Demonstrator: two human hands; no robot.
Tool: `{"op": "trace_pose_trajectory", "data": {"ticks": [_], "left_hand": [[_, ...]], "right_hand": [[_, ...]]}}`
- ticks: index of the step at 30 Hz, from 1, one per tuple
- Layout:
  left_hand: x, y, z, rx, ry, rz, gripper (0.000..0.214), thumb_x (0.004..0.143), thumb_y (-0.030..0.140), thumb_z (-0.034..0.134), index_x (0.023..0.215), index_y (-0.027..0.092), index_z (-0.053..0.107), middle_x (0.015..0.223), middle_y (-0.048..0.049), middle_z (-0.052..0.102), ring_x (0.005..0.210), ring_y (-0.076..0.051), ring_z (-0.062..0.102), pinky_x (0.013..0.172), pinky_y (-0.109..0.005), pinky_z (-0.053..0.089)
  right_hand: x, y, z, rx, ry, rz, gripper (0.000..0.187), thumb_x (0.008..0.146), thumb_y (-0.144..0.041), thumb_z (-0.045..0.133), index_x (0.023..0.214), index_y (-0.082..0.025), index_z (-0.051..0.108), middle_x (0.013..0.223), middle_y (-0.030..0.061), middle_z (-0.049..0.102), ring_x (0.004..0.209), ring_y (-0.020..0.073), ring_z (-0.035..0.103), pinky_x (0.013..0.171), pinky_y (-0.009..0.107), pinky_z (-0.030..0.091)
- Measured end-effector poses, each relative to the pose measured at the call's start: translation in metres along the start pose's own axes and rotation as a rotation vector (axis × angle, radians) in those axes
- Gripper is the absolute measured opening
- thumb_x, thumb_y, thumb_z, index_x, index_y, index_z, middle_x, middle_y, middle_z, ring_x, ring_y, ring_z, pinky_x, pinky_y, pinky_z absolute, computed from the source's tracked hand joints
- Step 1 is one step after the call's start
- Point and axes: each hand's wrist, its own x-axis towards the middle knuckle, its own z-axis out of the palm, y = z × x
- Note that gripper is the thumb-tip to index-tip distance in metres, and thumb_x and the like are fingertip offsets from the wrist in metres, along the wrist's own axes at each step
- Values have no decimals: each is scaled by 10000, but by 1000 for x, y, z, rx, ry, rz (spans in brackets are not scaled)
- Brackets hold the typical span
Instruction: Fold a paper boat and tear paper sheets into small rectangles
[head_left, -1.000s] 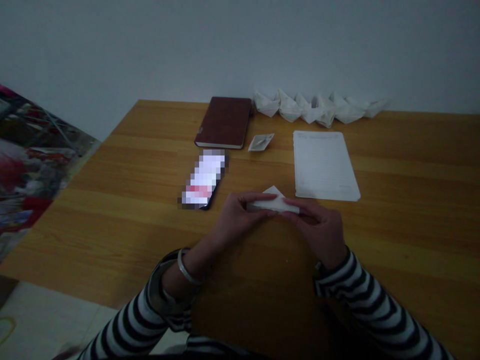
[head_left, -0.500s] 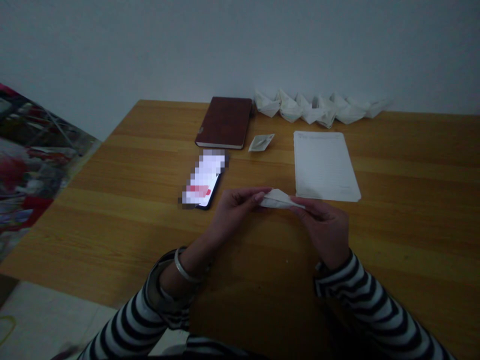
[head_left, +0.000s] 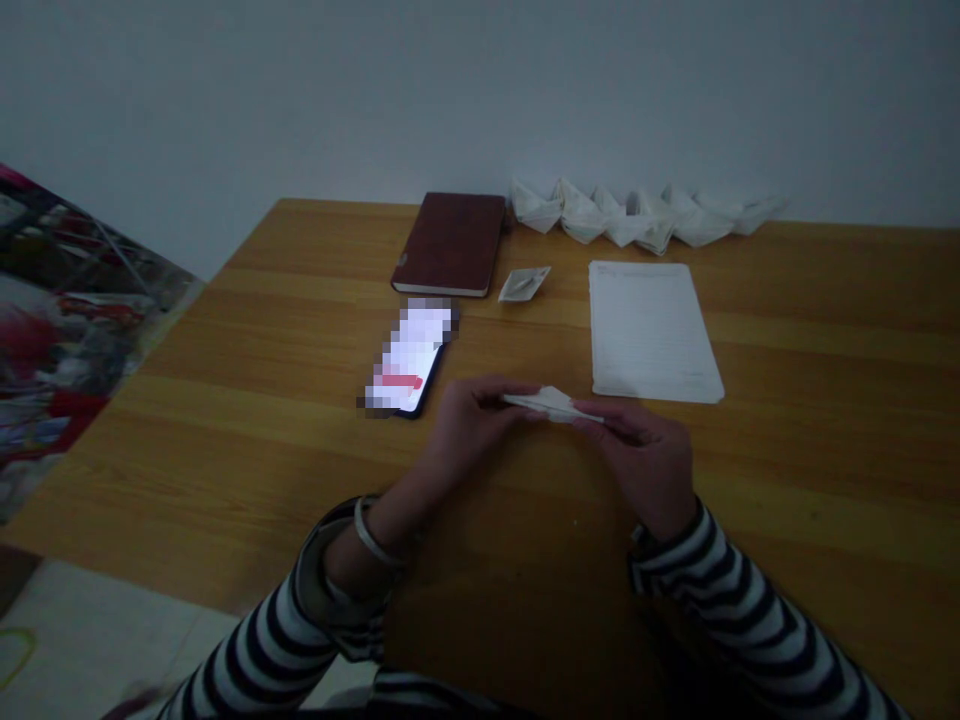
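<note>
A small piece of folded white paper [head_left: 553, 402] is held level just above the table, with a raised point in its middle. My left hand [head_left: 480, 415] grips its left end between thumb and fingers. The right end is pinched by my right hand [head_left: 646, 450]. Beyond the hands, a small folded paper piece [head_left: 524, 284] lies by itself on the wood. A stack of lined paper sheets [head_left: 654, 335] rests just past my right hand.
Several folded paper boats [head_left: 649, 217] stand in a row along the wall. A brown notebook [head_left: 452, 243] lies at the back, with a lit phone [head_left: 411, 357] in front of it. The wooden table [head_left: 225, 400] ends at the left, near colourful clutter [head_left: 60, 340].
My left thumb and fingers have shifted on the folded paper, so more of its left end shows. The paper looks flatter and slightly lower. My right hand moved a little to the left.
</note>
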Motion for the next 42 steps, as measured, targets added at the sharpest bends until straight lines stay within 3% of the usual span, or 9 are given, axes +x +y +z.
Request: {"op": "trace_pose_trajectory", "data": {"ticks": [3,6,10,17,23,28,30,35,42], "left_hand": [[1,-2,-4,235,77,242,88,744,234,768,829,214,782,1071,-95,672,1024,-241,622,884,-386,520],[0,0,-5,254,-47,360,99,821,232,701,896,219,764,1143,-90,655,1083,-226,604,920,-370,495],[-4,4,1,158,-228,224,174,869,300,661,991,204,739,944,-63,744,870,-179,679,803,-301,523],[-8,2,7,79,-217,106,227,855,352,680,1016,212,756,1002,-58,770,888,-191,723,800,-282,546],[-10,-2,5,184,-96,226,190,882,273,652,1037,220,748,978,-45,775,819,-172,732,747,-270,556],[-7,3,4,160,-221,351,498,757,288,784,1230,212,649,1135,-90,721,995,-207,679,866,-329,542],[-7,5,5,113,-251,319,449,782,266,761,1215,204,660,1130,-89,722,995,-208,679,877,-335,540],[-8,5,8,-132,-356,43,279,882,203,631,1151,185,700,1148,-66,727,1017,-210,691,917,-327,531],[-7,7,2,-306,-372,-62,300,886,234,626,1176,186,689,1198,-87,700,1109,-222,657,991,-340,489]], "right_hand": [[0,1,-1,-37,-9,11,138,771,-303,750,884,-226,772,853,35,787,753,208,753,725,348,636],[0,2,-1,-89,-16,-5,117,774,-313,751,852,-226,762,767,17,775,661,184,735,636,308,622],[-1,1,-1,-186,8,-89,96,794,-321,736,826,-232,754,765,13,769,669,181,724,654,318,608],[-4,-1,0,-219,32,-175,77,809,-312,724,823,-244,758,796,10,777,706,180,731,696,324,604],[2,-2,0,-16,26,64,138,741,-344,775,781,-214,754,726,23,766,640,172,723,645,302,605],[6,-4,-3,292,-18,306,212,718,-368,791,824,-193,736,671,26,751,564,157,701,572,271,593],[6,-3,-4,362,-41,322,212,743,-378,775,848,-198,734,701,23,750,585,150,695,584,267,585],[8,-5,-8,395,-183,218,280,875,-442,621,955,-191,717,625,0,677,542,111,609,524,224,497],[8,-2,-8,18,-189,110,214,755,-335,756,898,-196,681,614,-44,552,520,88,474,474,210,374]]}}
